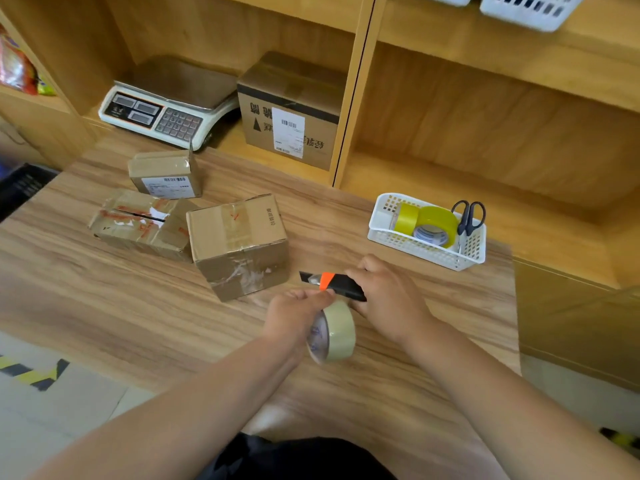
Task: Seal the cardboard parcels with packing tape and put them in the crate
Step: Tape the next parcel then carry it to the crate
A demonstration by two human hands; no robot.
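Sealing looks barely begun. Three cardboard parcels (239, 237) sit grouped on the desk (104, 306), none in what seems the dark crate (24, 188) at the left edge; the torn parcel (138, 221) gapes along its top. The left hand (294, 315) pinches the packing tape roll (334, 332); the right hand (389, 296) grips a utility knife (334, 284) just above it. Taping and crating all remain, I reckon.

The tape roll (335, 332) is pale cream, core white with blue print; knife (346, 288) black with an orange band; nearest parcel (239, 244) plain brown; flat parcel (138, 225) brown, red-printed tape; basket (415, 251) white, gridded; rolls (434, 220) yellow; table (104, 306) streaked wood grain
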